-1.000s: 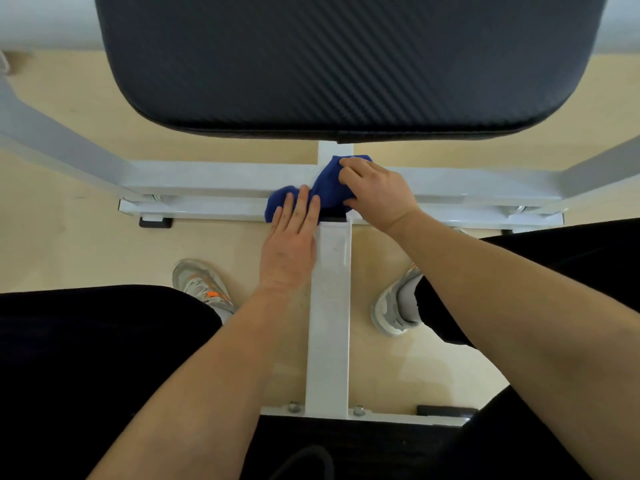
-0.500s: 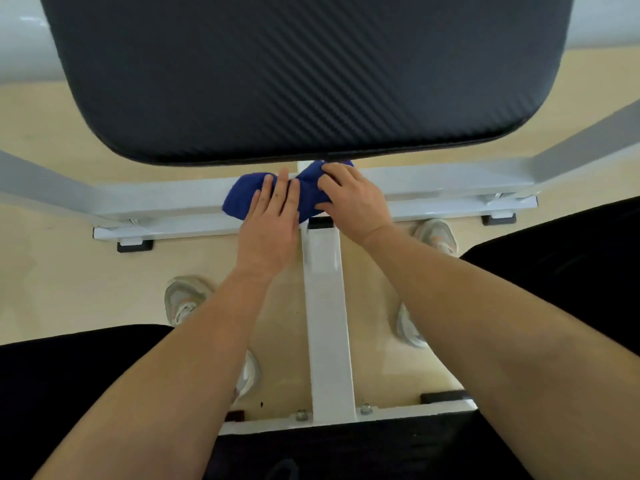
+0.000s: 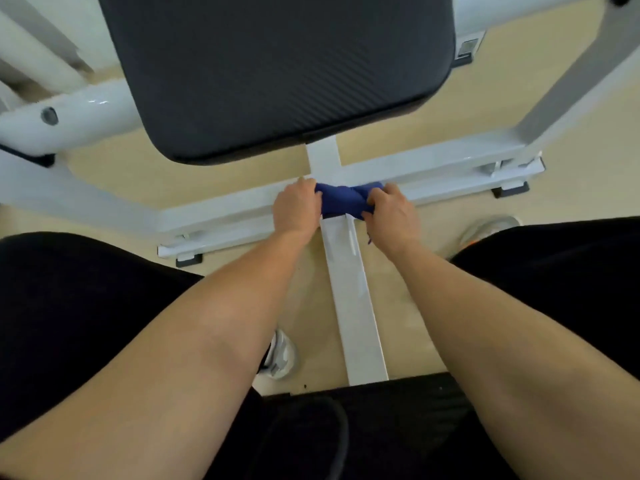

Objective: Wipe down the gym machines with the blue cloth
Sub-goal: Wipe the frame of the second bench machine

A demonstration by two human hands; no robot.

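The blue cloth (image 3: 344, 200) lies bunched across the joint where the machine's white centre beam (image 3: 353, 292) meets its white crossbar (image 3: 446, 168). My left hand (image 3: 298, 209) grips the cloth's left end with curled fingers. My right hand (image 3: 389, 211) grips its right end the same way. The cloth stretches between both hands, just below the black padded rest (image 3: 277, 71).
Wooden floor (image 3: 104, 174) lies under the white frame, with black rubber feet (image 3: 510, 190) at the crossbar ends. A white tube (image 3: 69, 116) runs off to the left. My knees in black trousers (image 3: 69, 306) flank the beam, and a shoe (image 3: 282, 355) shows beside it.
My left hand went from lying flat on the cloth to gripping its left end. The cloth now spans the beam between both hands. The view has tilted and shifted.
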